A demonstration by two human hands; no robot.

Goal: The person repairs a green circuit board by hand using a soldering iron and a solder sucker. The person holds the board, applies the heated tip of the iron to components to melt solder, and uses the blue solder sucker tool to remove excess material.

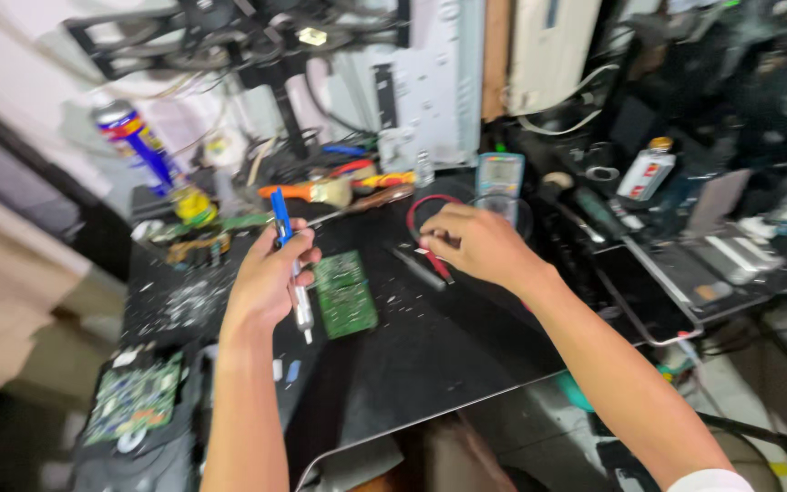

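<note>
- Left hand [270,273]: clenched around one soldering iron [290,264], blue handle up, pale tip pointing down toward the near edge.
- One small green circuit board [346,293] lies flat just right of the iron's tip, on the surface [430,355].
- Right hand [475,244]: fingers curled down at two test probes [425,264], one red, one black; whether it grips them cannot be told.
- One multimeter [500,178] behind that hand, red lead looping to it.
- One second green board [134,401] at the near left corner.
- One spray can [138,146], blue and yellow, at back left; one small white bottle [646,171] at back right.
- Surface: black, dusted with pale flecks, cluttered along the back with tools and cables.
- Room: crowded workshop; view blurred.
</note>
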